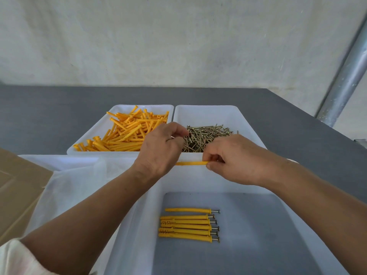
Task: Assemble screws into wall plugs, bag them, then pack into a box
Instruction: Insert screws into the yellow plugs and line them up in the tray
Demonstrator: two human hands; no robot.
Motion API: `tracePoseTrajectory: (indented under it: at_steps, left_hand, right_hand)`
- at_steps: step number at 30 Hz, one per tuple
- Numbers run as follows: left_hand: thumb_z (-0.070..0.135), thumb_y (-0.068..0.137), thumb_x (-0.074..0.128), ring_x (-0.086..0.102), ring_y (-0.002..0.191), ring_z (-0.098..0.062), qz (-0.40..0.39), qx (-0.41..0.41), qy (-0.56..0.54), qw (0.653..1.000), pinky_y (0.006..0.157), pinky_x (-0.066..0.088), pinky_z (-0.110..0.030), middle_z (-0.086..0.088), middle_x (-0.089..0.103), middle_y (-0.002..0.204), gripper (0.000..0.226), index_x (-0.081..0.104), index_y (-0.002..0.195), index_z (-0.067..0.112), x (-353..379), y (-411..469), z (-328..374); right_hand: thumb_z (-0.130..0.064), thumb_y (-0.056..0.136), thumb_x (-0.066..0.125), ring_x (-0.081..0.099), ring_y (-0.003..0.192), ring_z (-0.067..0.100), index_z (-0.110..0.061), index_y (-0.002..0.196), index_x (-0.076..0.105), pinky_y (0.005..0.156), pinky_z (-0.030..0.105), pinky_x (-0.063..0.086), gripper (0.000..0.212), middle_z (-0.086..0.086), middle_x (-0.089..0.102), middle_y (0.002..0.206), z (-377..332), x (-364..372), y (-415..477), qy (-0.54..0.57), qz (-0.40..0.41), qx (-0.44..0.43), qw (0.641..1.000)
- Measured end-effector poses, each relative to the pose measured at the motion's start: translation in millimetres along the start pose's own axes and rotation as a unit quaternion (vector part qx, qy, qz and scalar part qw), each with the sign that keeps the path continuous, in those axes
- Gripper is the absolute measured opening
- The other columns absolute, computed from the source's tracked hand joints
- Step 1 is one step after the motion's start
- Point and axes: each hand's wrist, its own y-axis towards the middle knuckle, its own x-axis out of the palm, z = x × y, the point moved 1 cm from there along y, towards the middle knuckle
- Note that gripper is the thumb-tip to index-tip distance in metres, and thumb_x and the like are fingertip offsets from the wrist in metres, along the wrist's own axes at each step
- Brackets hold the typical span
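My right hand (pixel 234 159) pinches the right end of a yellow wall plug (pixel 191 163) and holds it level above the near tray's far rim. The plug's left end is hidden behind my left hand (pixel 161 149). That hand's fingers are curled and pinched at the edge of the screw pile (pixel 204 138), and a thin metal sliver like a screw shows between them. Loose yellow plugs (pixel 127 133) fill the far left white tray (pixel 89 135). Several plugs with screws in them (pixel 188 225) lie side by side in the near tray (pixel 139 215).
The screws lie in the far right white tray (pixel 208 114). Clear plastic bags (pixel 75 175) are to the left of the near tray, with an open cardboard box (pixel 17 187) at the left edge. A metal pole (pixel 345 76) rises past the table's right corner.
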Motion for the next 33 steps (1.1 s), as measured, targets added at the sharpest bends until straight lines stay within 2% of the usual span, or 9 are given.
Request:
tracePoseTrajectory:
  at_steps: [2,5,11,14,18,22,26,30,33]
  left_hand:
    - [0.007,0.087,0.052,0.056,0.103,-0.012,0.021,-0.008,-0.007,1.0,0.085,0.049,-0.032,0.006,0.062,0.109,0.027,0.069,0.096,0.025,-3.1,1.8,-2.1]
    - [0.007,0.086,0.052,0.058,0.099,-0.011,0.018,-0.005,0.016,1.0,0.083,0.05,-0.03,0.007,0.064,0.105,0.027,0.07,0.095,0.025,-4.6,2.7,-4.7]
    - [0.001,0.083,0.056,0.057,0.063,-0.001,-0.06,0.032,0.056,0.996,0.053,0.041,-0.009,0.013,0.064,0.078,0.037,0.066,0.074,0.036,-2.5,-0.3,-2.4]
    - [-0.001,0.082,0.057,0.06,0.063,-0.005,-0.134,0.051,0.074,0.987,0.057,0.049,-0.015,0.009,0.068,0.074,0.039,0.067,0.072,0.035,-1.9,-5.5,2.1]
    - [0.001,0.082,0.055,0.064,0.073,-0.003,-0.229,0.087,0.125,0.961,0.064,0.052,-0.017,0.01,0.07,0.083,0.031,0.074,0.081,0.026,1.2,-10.5,6.5]
    - [0.003,0.081,0.056,0.058,0.07,0.008,-0.293,0.097,0.181,0.934,0.059,0.043,-0.005,0.013,0.067,0.081,0.029,0.074,0.083,0.025,3.1,-13.0,5.8]
    - [0.008,0.081,0.058,0.055,0.066,0.009,-0.338,0.092,0.244,0.904,0.057,0.041,-0.005,0.016,0.065,0.078,0.025,0.074,0.088,0.026,4.7,-15.3,3.6]
    - [0.014,0.082,0.059,0.059,0.078,-0.003,-0.37,0.114,0.321,0.864,0.074,0.053,-0.022,0.011,0.07,0.089,0.023,0.074,0.095,0.026,8.1,-17.8,2.8]
    - [0.019,0.082,0.062,0.057,0.079,-0.005,-0.397,0.115,0.356,0.838,0.074,0.052,-0.024,0.011,0.07,0.092,0.022,0.072,0.1,0.027,11.7,-18.9,1.0]
  right_hand:
    - [-0.027,0.092,0.06,0.055,0.079,0.004,-0.031,0.095,0.067,0.071,0.027,0.049,0.008,-0.012,0.058,0.086,-3.4,1.8,-1.4,0.005,-0.034,0.0,0.999]
    - [-0.028,0.092,0.06,0.054,0.072,-0.002,-0.031,0.094,0.067,0.06,0.015,0.039,0.008,-0.016,0.059,0.077,-8.5,7.0,-4.0,0.003,-0.08,-0.005,0.997]
    - [-0.027,0.094,0.058,0.049,0.071,0.002,-0.027,0.1,0.068,0.061,0.017,0.04,0.012,-0.015,0.056,0.082,-13.8,21.8,-7.5,-0.023,-0.176,0.011,0.984]
    - [-0.024,0.095,0.056,0.053,0.086,0.009,-0.023,0.108,0.068,0.074,0.024,0.045,0.018,-0.006,0.064,0.104,-16.4,25.9,-7.6,-0.042,-0.211,0.022,0.976]
    - [-0.021,0.094,0.054,0.058,0.098,0.016,-0.022,0.111,0.067,0.082,0.032,0.05,0.021,-0.001,0.064,0.111,-21.9,30.1,-8.0,-0.046,-0.247,0.023,0.968]
    - [-0.02,0.095,0.053,0.054,0.095,0.014,-0.021,0.11,0.066,0.077,0.027,0.043,0.02,-0.003,0.06,0.11,-22.7,33.6,-7.4,-0.063,-0.263,0.012,0.963]
    - [-0.022,0.095,0.054,0.047,0.087,0.009,-0.021,0.105,0.067,0.072,0.023,0.036,0.016,-0.003,0.062,0.107,-23.4,37.9,-7.6,-0.067,-0.271,0.006,0.96]
    - [-0.02,0.094,0.053,0.05,0.086,0.011,-0.021,0.103,0.069,0.072,0.023,0.037,0.018,-0.004,0.063,0.098,-24.5,38.2,-6.3,-0.064,-0.279,0.011,0.958]
    - [-0.02,0.093,0.051,0.058,0.093,0.016,-0.021,0.104,0.069,0.072,0.026,0.044,0.021,-0.001,0.067,0.102,-23.1,33.5,-6.6,-0.067,-0.265,0.032,0.961]
